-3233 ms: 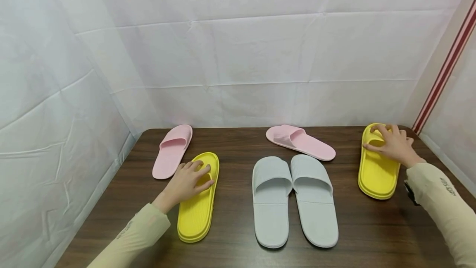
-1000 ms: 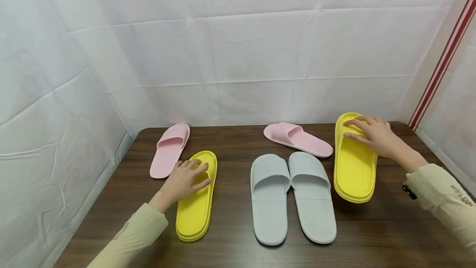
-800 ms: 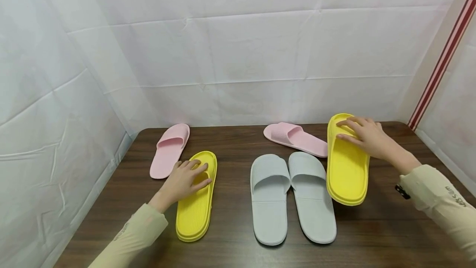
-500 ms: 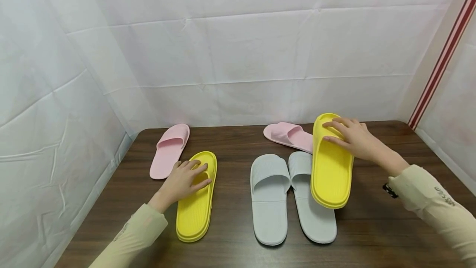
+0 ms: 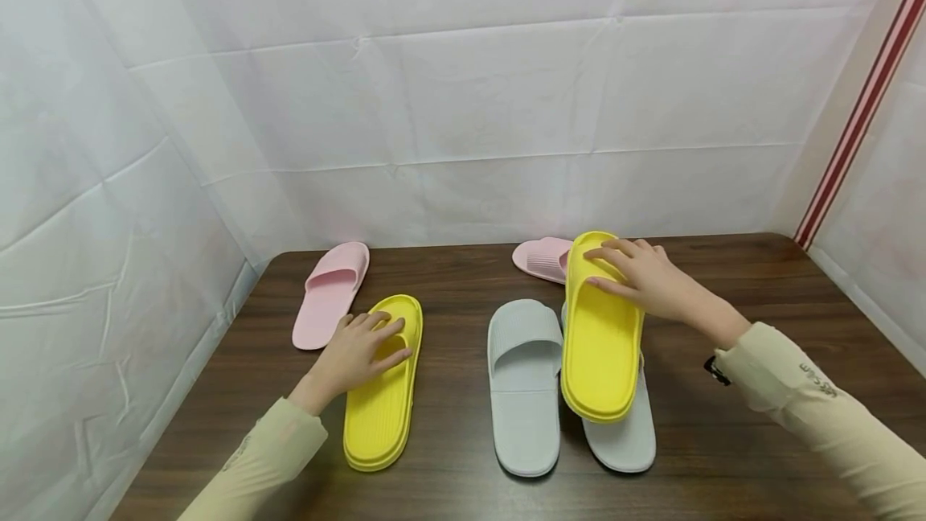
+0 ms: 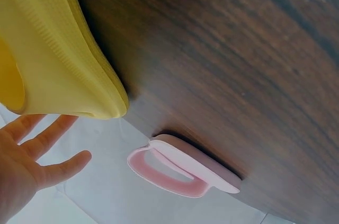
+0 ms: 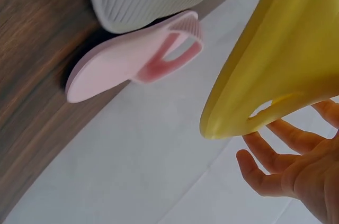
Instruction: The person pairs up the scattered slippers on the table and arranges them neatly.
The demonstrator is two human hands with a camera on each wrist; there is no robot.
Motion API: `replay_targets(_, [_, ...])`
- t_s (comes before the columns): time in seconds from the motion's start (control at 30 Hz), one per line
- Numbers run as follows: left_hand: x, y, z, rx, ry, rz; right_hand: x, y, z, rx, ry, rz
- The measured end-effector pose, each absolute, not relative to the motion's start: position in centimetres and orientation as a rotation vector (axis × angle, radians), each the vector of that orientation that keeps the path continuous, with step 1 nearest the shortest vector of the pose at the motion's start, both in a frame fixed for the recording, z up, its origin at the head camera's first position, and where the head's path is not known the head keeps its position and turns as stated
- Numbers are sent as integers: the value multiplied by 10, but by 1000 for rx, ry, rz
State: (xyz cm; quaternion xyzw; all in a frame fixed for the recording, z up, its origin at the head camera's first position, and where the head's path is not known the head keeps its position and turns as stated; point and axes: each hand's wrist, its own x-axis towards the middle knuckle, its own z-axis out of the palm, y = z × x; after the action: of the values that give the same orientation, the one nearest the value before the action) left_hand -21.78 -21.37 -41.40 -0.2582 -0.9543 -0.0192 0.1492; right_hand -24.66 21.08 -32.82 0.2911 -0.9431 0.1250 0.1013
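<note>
my left fingers (image 5: 391, 331) grip a yellow slipper (image 5: 379, 418), right fingers (image 5: 615, 258) its raised mate (image 5: 600, 352); brown tabletop (image 5: 456, 392), white cloth (image 5: 477, 103) up top.

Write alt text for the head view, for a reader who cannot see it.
The right hand holds a yellow slipper above a brown table, partly hiding one of two gray slippers. The left hand holds a second yellow slipper farther left; two pink slippers lie farther back, before a white cloth backdrop.

A yellow slide slipper (image 5: 376, 420) is being held flat on the table (image 5: 452, 457) at left, toe pointing away; a matching yellow slide (image 5: 600, 352) is being held aloft right of center, heel tilted down.
</note>
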Motion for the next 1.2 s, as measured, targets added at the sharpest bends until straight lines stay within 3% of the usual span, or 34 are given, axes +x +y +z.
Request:
replay_targets(0.8, [-218, -213, -413, -754, -2724, -67, -248, 145, -335, 1191, -2651, 319])
replay_targets(1.2, [-218, -215, -412, -769, -2712, -79, -255, 112, -341, 1205, -2729, 421])
